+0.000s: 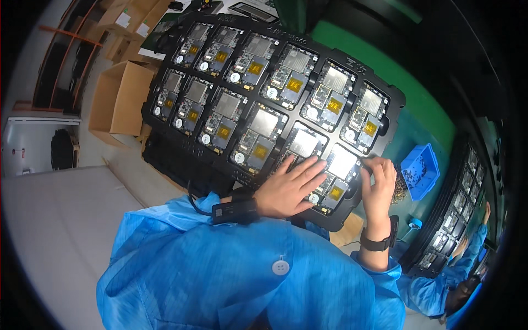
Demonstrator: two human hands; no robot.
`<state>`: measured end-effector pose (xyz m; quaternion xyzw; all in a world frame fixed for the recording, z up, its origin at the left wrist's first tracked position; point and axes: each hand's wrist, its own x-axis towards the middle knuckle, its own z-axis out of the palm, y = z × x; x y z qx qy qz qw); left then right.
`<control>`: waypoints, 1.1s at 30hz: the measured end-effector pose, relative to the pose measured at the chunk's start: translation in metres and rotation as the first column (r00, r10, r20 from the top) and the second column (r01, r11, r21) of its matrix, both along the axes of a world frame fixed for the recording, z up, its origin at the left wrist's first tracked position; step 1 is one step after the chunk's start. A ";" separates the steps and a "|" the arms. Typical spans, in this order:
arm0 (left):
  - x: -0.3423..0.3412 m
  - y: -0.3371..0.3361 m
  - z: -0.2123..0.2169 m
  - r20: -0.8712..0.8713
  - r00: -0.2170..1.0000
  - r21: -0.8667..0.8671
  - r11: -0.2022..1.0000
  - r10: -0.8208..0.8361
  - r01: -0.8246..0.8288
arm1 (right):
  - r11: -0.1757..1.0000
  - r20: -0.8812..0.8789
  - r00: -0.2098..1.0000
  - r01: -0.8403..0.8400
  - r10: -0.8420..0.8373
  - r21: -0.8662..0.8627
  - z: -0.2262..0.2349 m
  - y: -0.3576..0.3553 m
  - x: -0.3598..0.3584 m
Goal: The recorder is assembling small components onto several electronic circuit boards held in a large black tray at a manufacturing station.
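Note:
A large black tray (397,99) lies in front of me, its pockets filled with several circuit boards (294,77) that have silver shields, amber patches and round white stickers. My left hand (286,190) rests with fingers spread over boards in the near row, partly covering them. At the tray's near right corner, my right hand (380,184) has its fingers and thumb curled together beside the last board (342,164). Whatever its fingertips grip, if anything, is too small to make out. Dark bands with a module circle both wrists.
Right of the tray stands a blue bin (430,190) with small dark parts, beside a heap of small pieces (400,190). Farther right are stacked board trays (448,220) and another person's blue sleeve (473,247). An open cardboard box (129,99) sits at the left.

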<state>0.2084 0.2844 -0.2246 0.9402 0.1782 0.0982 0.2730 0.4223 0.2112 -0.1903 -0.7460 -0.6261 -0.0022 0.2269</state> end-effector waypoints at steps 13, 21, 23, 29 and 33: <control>-0.002 0.002 -0.003 0.029 0.999 -0.003 0.999 -0.041 0.041 | 0.993 -0.011 0.994 -0.113 0.112 -0.030 0.006 -0.016 -0.022; -0.004 0.003 -0.003 0.033 0.999 0.012 0.999 -0.033 0.032 | 0.968 -0.073 0.976 -0.211 0.203 -0.132 0.006 -0.032 -0.029; -0.004 0.003 -0.002 0.046 0.998 0.009 0.999 -0.032 0.031 | 0.968 -0.068 0.978 -0.207 0.199 -0.140 0.005 -0.031 -0.030; -0.007 0.003 -0.003 0.079 0.995 -0.063 0.996 -0.056 0.061 | 0.968 -0.063 0.982 -0.187 0.179 -0.168 0.005 -0.036 -0.029; -0.016 0.005 -0.005 0.084 0.996 -0.046 0.999 0.002 0.002 | 0.963 -0.109 0.967 -0.242 0.229 -0.119 0.024 -0.022 -0.042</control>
